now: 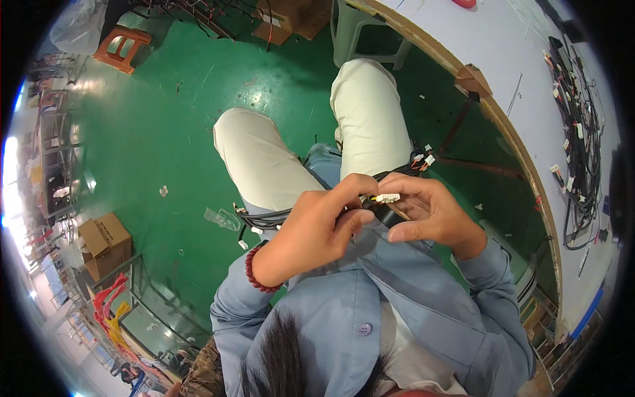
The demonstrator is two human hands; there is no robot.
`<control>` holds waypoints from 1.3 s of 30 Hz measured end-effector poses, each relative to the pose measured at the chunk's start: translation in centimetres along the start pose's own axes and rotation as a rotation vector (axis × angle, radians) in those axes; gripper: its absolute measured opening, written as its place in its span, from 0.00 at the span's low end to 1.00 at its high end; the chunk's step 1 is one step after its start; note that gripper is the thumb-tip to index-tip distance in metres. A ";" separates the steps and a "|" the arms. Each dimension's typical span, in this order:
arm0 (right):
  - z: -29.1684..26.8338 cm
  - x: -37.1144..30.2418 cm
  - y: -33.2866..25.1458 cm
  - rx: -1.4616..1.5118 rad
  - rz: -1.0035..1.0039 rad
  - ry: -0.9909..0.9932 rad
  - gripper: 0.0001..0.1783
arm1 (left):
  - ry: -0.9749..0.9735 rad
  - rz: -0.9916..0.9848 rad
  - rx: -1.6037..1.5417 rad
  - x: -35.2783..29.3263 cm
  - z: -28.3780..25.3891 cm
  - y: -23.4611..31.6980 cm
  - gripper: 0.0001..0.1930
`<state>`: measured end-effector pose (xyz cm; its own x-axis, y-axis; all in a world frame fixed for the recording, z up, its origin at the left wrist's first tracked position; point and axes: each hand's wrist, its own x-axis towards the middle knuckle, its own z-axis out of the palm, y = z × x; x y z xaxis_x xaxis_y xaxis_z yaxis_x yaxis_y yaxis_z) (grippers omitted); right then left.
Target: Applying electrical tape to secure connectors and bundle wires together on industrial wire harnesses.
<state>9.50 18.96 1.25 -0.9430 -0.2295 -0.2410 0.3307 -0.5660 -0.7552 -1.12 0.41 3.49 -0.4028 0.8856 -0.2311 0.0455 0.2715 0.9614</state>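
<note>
Over my lap, my left hand (321,225) is closed, thumb and forefinger pinching a thin cable. Its white multi-pin connector (388,198) points right, with a bit of yellow wire showing at its back. My right hand (433,210) curls around from the other side, its fingers beside the connector and its thumb set lower. A black piece (385,214) sits between the two hands; its kind is unclear, and what the right fingers grip is partly hidden. A bundle of black cables (264,219) lies across my thighs, with small white connectors (428,159) at its right end.
A white-topped table (489,63) curves along the right, holding a long heap of black cables with white connectors (579,145). A pale green stool (360,36) stands ahead. On the green floor at left are a cardboard box (106,245) and an orange stool (122,48).
</note>
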 end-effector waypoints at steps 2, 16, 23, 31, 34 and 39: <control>0.6 -0.4 0.0 -0.056 -0.011 0.062 0.29 | 0.068 0.062 0.074 0.1 0.3 -0.5 0.14; 1.4 -0.6 -1.5 -0.052 0.041 0.258 0.28 | 0.215 -0.086 -0.371 -0.1 0.5 -1.3 0.14; 1.2 -0.6 -0.8 -0.551 -0.213 0.149 0.12 | 0.382 0.078 -0.318 -0.2 1.0 -2.2 0.14; -0.7 0.3 0.7 -0.403 -0.197 0.145 0.09 | 0.274 -0.001 -0.560 0.1 0.7 -2.0 0.14; 0.2 1.0 0.5 -0.326 -0.176 0.224 0.06 | 0.309 0.014 -0.543 0.0 0.7 -2.8 0.15; 1.6 2.1 0.8 -0.485 -0.310 0.338 0.09 | 0.400 0.006 -0.196 0.2 1.2 -2.3 0.15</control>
<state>7.81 16.76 1.15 -0.9775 0.1925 -0.0866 0.0627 -0.1272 -0.9899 -0.26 0.45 1.09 -0.7271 0.6608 -0.1862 -0.1093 0.1563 0.9816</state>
